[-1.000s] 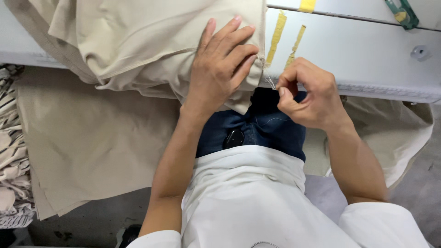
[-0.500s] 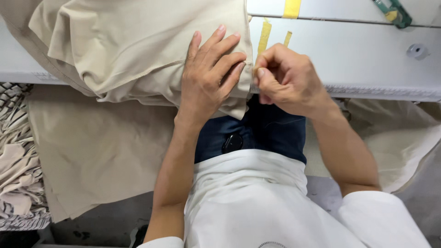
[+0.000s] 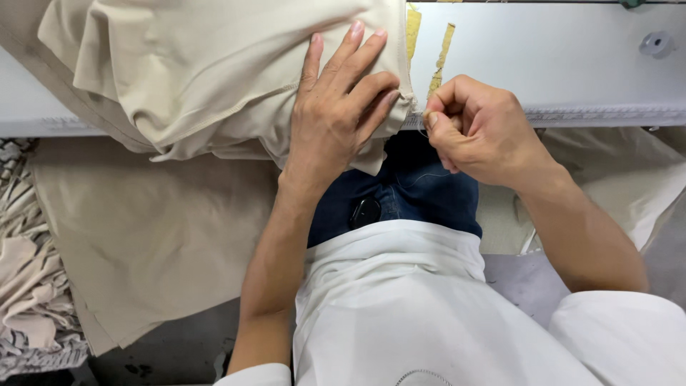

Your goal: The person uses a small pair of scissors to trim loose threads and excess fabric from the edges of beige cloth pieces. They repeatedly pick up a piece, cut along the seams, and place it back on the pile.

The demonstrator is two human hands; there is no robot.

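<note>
My left hand lies flat, fingers spread, on a bunched beige fabric at the front edge of a white table. My right hand is closed just right of the fabric's corner, thumb and forefinger pinched together on a thin thread that trails down over my dark blue jeans. The pinch sits at the fabric's seam edge. Whether a needle is held is too small to tell.
Two yellow tape strips are stuck on the table behind my right hand. A round metal fitting sits at the far right. More beige cloth hangs at left, and patterned fabric is piled at far left.
My right hand moved left to the fabric's corner and closed into a tighter pinch. My left hand stayed pressed on the fabric. The view shifted slightly.
</note>
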